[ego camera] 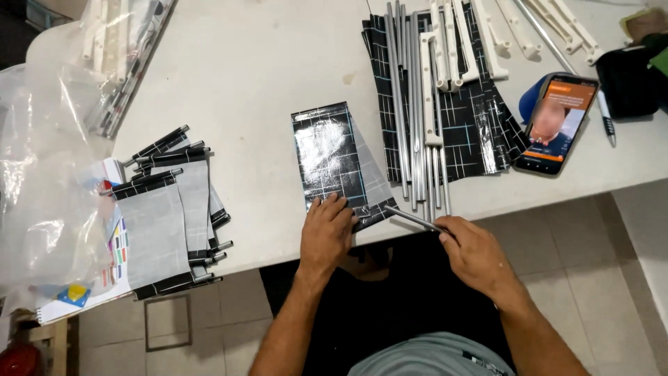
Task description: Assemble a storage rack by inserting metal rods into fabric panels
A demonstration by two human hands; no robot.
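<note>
The left hand presses flat on a glossy black sheet at the table edge; it looks thin, floppy and slippery. The right hand pinches a stiff, light metal rod near its end, its tip touching the sheet's lower corner.

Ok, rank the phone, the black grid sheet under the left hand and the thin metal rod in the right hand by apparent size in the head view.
1. black grid sheet
2. phone
3. metal rod, thinnest and partly hidden
</note>
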